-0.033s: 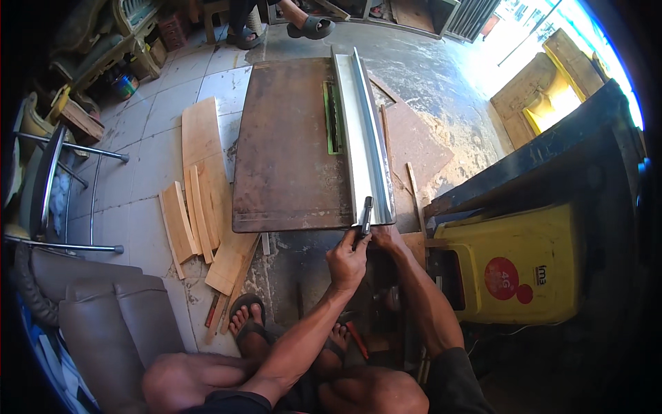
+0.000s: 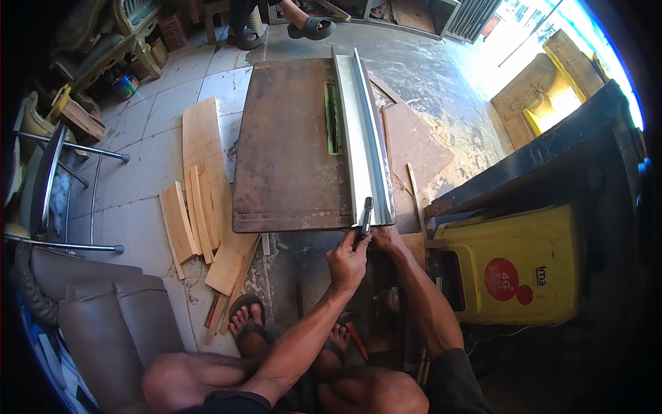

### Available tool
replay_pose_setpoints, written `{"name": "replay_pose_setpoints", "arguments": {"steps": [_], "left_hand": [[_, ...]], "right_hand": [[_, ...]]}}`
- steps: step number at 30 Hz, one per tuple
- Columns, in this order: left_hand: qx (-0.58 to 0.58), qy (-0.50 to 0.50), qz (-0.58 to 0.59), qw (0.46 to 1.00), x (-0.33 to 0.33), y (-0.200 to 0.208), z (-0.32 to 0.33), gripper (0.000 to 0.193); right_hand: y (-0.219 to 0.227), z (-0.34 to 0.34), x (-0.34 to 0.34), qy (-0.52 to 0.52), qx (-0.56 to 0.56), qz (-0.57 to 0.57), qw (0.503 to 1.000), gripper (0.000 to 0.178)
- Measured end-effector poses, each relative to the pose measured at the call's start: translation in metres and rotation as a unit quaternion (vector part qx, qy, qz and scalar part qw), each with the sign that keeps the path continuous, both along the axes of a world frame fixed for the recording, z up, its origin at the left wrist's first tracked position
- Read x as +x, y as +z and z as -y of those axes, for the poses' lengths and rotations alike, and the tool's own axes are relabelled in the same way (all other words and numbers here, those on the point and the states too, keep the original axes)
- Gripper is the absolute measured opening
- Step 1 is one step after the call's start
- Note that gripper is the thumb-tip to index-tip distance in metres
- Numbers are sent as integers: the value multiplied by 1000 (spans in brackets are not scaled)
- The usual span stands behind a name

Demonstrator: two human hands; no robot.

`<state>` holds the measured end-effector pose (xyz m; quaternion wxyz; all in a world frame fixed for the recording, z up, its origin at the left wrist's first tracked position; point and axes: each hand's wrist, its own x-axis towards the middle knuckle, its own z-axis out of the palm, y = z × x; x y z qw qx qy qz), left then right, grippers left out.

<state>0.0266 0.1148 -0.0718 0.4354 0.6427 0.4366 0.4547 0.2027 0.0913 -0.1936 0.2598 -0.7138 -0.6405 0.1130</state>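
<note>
As I look in remotely, pale wooden pieces [image 2: 202, 138] lie on the floor left of the brown table [image 2: 283, 152], perhaps to stay within reach. At the table's near edge, my left hand [image 2: 346, 265] pinches a clamp-like tool [image 2: 367, 215], seemingly steadying it at the end of the metal channel [image 2: 356, 138] along the table's right side. My right hand [image 2: 387, 239] is at that edge too, fingertips hidden; I cannot tell its grip. Right of the table is a yellow casing [image 2: 517, 241]. I count one tool, one channel, one casing, at least four pieces.
</note>
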Motion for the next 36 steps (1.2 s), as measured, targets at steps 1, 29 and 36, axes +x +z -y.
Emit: {"name": "replay_pose_setpoints", "arguments": {"steps": [1,29,36], "left_hand": [[3,-4,2,1000,2,0,1,16],[11,10,-18,1000,2,-4,-2,19],[-3,0,-28,1000,2,-2,-1,18]], "right_hand": [[-1,3,3,-15,-14,-26,999,25],[36,-4,-14,-21,-43,-117,992,30],[36,-6,-8,-13,-95,-63,993,34]]}}
